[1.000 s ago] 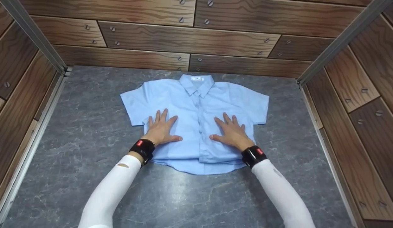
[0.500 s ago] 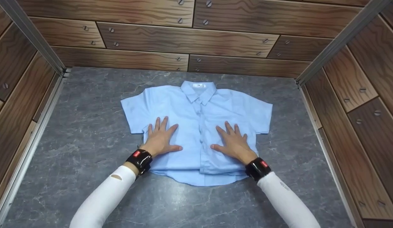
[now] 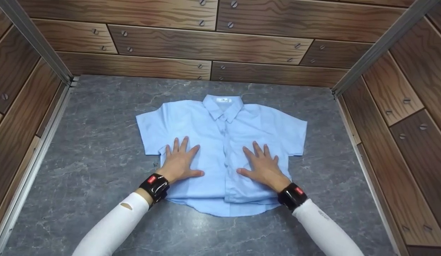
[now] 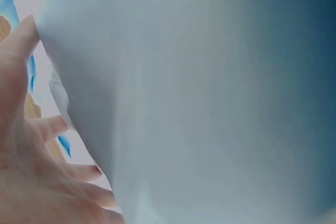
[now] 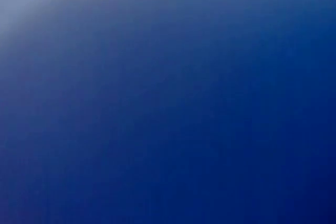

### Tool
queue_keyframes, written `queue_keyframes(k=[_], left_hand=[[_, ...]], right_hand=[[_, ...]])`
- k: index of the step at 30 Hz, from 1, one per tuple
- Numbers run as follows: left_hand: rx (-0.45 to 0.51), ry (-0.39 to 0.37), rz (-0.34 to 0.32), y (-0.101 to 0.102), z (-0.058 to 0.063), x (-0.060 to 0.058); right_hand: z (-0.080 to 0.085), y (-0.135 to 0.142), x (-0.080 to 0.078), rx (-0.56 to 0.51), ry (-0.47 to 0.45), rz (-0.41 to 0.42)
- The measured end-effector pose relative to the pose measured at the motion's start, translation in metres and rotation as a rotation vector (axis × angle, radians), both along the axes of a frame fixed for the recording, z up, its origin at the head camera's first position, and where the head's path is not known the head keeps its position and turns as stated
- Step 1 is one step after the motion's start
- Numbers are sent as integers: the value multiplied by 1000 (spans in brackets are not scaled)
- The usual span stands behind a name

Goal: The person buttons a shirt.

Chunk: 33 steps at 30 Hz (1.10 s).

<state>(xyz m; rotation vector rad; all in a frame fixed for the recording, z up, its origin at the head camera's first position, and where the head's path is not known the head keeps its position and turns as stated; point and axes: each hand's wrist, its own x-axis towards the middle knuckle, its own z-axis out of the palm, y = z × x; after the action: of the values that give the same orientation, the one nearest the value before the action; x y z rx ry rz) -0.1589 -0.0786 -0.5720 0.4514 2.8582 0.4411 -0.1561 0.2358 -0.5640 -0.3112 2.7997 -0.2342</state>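
Note:
A light blue short-sleeved shirt (image 3: 211, 160) lies flat, front up, its collar (image 3: 223, 106) toward the back wall. My left hand (image 3: 179, 161) rests on the shirt's left part in the head view, fingers spread and straight. On the other side of the button line, my right hand (image 3: 264, 166) rests with spread fingers on the cloth. Below the front hem, the longer back hem (image 3: 227, 209) shows as a curved strip. In the left wrist view the cloth (image 4: 184, 103) fills most of the picture, with the left hand (image 4: 42, 166) at its edge. Blurred blue cloth (image 5: 173, 108) fills the right wrist view.
The shirt lies on a dark grey marbled tabletop (image 3: 92, 153). Wood-patterned panels stand at the back (image 3: 206, 42), left and right, with metal rails (image 3: 380, 42) at the corners.
Both hands have drawn the shirt toward the person, down in the head view, with their fingers still spread on it. The gap between the collar and the back wall has grown.

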Motion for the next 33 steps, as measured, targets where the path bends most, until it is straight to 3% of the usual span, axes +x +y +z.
queue_keyframes(k=[7,11,14,17,21,24,28,30,33], left_hand=[[-52,1,-16,2,5,10],[-62,-10,-28,-1,20,3],[-47,36,-18,-2,39,-15],[3,112,-21,0,57,-40],[76,153,-78,9,71,-77],[108,150,-119,22,71,-102],[147,129,-99,44,62,-124],[161,99,-72,56,58,-130],[146,26,-49,71,53,-136]], right_hand=[[11,-1,7,17,-80,22],[35,4,3,13,-179,66],[64,9,-9,10,-242,133],[95,12,-23,32,-287,175],[118,7,-48,66,-245,217],[112,-8,-75,55,-91,271],[87,-31,-117,2,136,266],[73,-40,-133,-29,185,227],[57,-52,-147,-40,176,170]])
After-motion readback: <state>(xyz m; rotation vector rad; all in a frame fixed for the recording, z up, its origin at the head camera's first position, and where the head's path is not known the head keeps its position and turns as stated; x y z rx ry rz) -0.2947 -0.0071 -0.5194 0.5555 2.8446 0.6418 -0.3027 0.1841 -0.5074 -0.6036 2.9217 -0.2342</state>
